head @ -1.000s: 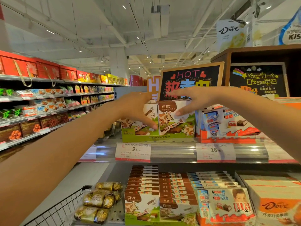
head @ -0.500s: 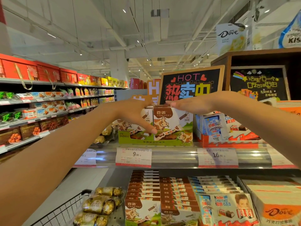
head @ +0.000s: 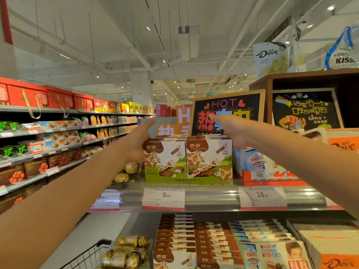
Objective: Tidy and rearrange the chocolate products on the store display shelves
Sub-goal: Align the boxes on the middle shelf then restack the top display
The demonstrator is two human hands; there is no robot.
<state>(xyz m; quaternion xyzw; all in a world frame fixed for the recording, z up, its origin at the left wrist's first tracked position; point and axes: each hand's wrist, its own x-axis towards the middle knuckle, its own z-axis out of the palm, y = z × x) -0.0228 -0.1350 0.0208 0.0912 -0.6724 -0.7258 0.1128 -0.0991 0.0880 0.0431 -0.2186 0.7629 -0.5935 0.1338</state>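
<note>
Black HOT sign (head: 227,111) stands behind cow-print boxes (head: 188,160).

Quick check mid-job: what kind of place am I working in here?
A supermarket confectionery aisle, most likely: price tags on the shelf edge, cow-print chocolate boxes stacked for sale, and a "HOT" promo board behind.

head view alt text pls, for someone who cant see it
Two bare arms reach to the cow-print chocolate boxes on a store shelf: the left hand holds their left side, the right hand rests on top, fingers straight.
</note>
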